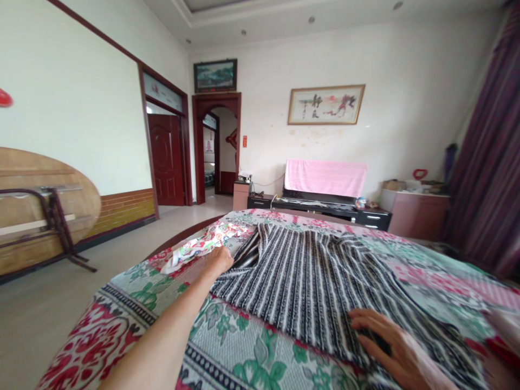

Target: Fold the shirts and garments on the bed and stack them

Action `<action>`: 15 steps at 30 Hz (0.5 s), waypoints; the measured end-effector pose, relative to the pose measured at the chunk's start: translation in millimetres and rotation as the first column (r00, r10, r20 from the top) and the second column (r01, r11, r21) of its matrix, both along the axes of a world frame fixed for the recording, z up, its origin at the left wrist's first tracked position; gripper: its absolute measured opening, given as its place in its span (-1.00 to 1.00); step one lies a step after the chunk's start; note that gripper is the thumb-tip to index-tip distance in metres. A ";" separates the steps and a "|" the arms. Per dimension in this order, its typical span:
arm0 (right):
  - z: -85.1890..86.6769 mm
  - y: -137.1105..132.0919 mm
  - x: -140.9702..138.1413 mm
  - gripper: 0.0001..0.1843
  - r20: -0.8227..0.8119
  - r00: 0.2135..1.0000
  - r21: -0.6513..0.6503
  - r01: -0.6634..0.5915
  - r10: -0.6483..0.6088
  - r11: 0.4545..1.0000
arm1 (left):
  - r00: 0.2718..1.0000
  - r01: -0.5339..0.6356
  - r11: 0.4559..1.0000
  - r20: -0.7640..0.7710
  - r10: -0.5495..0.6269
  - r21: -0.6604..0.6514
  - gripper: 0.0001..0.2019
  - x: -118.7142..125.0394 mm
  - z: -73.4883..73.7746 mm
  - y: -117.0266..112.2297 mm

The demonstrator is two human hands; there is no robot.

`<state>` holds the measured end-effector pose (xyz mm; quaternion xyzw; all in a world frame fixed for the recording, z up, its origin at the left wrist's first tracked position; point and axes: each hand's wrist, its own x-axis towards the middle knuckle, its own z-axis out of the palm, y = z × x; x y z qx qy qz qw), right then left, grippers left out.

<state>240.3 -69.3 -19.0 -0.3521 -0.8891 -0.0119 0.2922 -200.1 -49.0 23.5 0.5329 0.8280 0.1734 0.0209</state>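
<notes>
A black-and-white striped shirt (296,276) lies spread across a table draped with a flowered cloth (260,352). At the shirt's left side, my left hand (222,261) is closed on its edge, near a folded part that looks like a sleeve; the fingertips are hidden from me. My right hand (385,341) rests on the near right part of the shirt, with its fingers apart and bent a little. Just beyond my left hand, a crumpled white cloth with a colourful print (203,246) lies on the flowered cloth.
Something red (504,349) shows at the right edge, blurred. Past the table, a low black cabinet (371,219) stands against the wall, near a pink towel (325,177) draped over a screen. A folded round table (36,208) leans at left. Purple curtains (487,146) hang at right.
</notes>
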 end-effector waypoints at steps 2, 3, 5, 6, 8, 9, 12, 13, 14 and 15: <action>0.6 0.0 -0.4 -0.73 -0.006 1.000 0.005 -0.001 0.001 1.000 | 1.000 0.001 1.000 0.005 -0.001 0.013 -0.77 0.1 -1.0 3.9; 1.0 -0.3 -0.6 -0.73 -0.007 1.000 0.005 -0.002 0.002 1.000 | 1.000 0.002 1.000 0.008 -0.002 0.025 -0.75 -0.3 -0.9 5.2; 2.2 -1.5 -1.4 -0.73 -0.009 1.000 0.000 -0.004 0.004 1.000 | 1.000 0.002 0.998 0.017 -0.003 0.056 -0.71 -2.2 0.0 6.6; 3.0 -2.4 -1.9 -0.72 -0.014 1.000 -0.007 0.000 0.000 1.000 | 1.000 -0.001 0.998 0.023 -0.001 0.070 -0.70 -3.6 0.5 6.7; 4.7 -4.9 -3.4 -0.71 -0.021 1.000 -0.028 0.013 -0.013 1.000 | 0.999 0.005 0.996 0.042 -0.008 0.085 -0.69 -6.9 0.7 6.2; 5.4 -6.2 -4.2 -0.70 -0.024 1.000 -0.040 0.018 -0.019 0.999 | 0.998 0.019 0.996 0.057 -0.023 0.082 -0.70 -8.6 0.3 5.9; 6.5 -9.2 -6.7 -0.69 -0.048 0.998 -0.062 0.030 -0.033 0.998 | 0.990 0.089 0.995 0.110 -0.094 0.046 -0.73 -12.1 -1.9 5.5; 6.4 -9.7 -7.2 -0.69 -0.063 0.997 -0.061 0.034 -0.038 0.998 | 0.987 0.104 0.994 0.122 -0.108 0.036 -0.74 -12.8 -2.5 5.7; 6.2 -10.0 -7.6 -0.69 -0.079 0.996 -0.059 0.039 -0.043 0.998 | 0.985 0.112 0.993 0.129 -0.114 0.029 -0.75 -13.2 -2.8 6.0; 6.0 -10.1 -7.7 -0.69 -0.092 0.995 -0.055 0.043 -0.048 0.998 | 0.985 0.110 0.994 0.129 -0.113 0.027 -0.75 -13.5 -2.7 6.4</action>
